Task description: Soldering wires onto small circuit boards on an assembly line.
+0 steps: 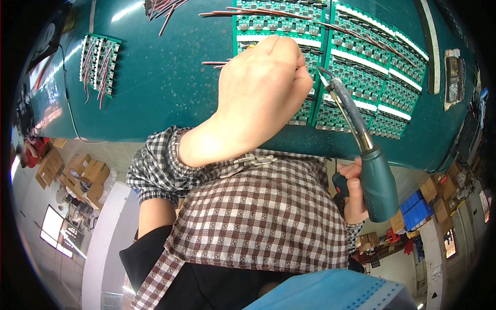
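My left hand (263, 82) is above the green circuit boards, its fingers curled in and the thumb pressed against them. What it pinches, if anything, is hidden under the fingers. Thin red and black wires (214, 63) stick out to the left from beneath this hand. Below the table's near edge, my right hand (354, 191) grips a soldering gun (380, 186) by its dark green handle. The gun's metal tube slants up and left, its tip just right of my left thumb, over a panel of small circuit boards (351, 64) with white connector strips.
More wires (263, 12) lie across the panels, and a loose wire bundle (164, 9) is at the top. A smaller board panel with wires (98, 64) lies at the left of the green table (155, 103). A worn metal block (454, 80) sits at the right.
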The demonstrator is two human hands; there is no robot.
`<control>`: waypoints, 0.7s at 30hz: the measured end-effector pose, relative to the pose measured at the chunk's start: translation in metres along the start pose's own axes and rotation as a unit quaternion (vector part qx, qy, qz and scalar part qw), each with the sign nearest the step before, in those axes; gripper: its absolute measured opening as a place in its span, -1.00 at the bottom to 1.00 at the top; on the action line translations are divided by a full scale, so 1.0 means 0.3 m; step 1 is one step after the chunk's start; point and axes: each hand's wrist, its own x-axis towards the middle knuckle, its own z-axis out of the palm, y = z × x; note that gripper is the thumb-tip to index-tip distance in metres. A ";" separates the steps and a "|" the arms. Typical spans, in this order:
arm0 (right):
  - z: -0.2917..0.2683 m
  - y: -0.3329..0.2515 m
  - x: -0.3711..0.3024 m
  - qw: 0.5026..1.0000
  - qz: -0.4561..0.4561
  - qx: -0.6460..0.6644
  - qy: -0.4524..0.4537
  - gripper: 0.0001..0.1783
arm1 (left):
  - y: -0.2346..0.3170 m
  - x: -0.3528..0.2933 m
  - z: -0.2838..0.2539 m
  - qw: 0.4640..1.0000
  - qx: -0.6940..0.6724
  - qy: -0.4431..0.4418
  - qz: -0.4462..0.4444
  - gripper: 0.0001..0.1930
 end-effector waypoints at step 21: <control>-0.058 0.012 -0.004 0.996 0.042 -0.067 -0.032 -0.40 | -0.004 -0.004 -0.019 1.000 -0.002 -0.002 -0.007 -0.86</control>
